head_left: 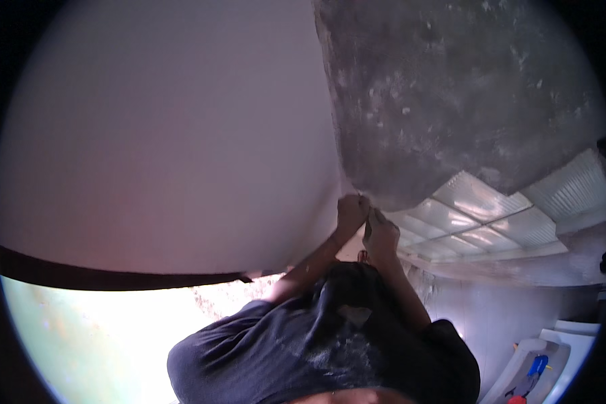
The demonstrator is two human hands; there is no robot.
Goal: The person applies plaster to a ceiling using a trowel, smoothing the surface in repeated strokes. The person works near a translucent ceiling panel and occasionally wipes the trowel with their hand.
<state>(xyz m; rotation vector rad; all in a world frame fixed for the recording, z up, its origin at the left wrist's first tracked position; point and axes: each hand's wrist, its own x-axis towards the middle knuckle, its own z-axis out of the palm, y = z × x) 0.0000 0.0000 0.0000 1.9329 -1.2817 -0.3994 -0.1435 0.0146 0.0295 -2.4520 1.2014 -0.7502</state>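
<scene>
My left hand (351, 211) is closed, up against the corner where a smooth pale wall (182, 135) meets a rough grey surface (451, 101) with white flecks. Just to its right and slightly lower, my right hand (382, 236) is closed too, its fingertips close to the left hand. Whatever lies between the fingers is too small and blurred to make out. Both forearms reach up from a dark shirt (337, 337) with whitish smears on it.
On the right is a framed opening with ribbed translucent panes (478, 219). A pale tray-like container (512, 377) at the lower right holds a blue item (537, 365) and a red one (517, 400). A dark edge (114, 275) runs below the pale wall, above bright light.
</scene>
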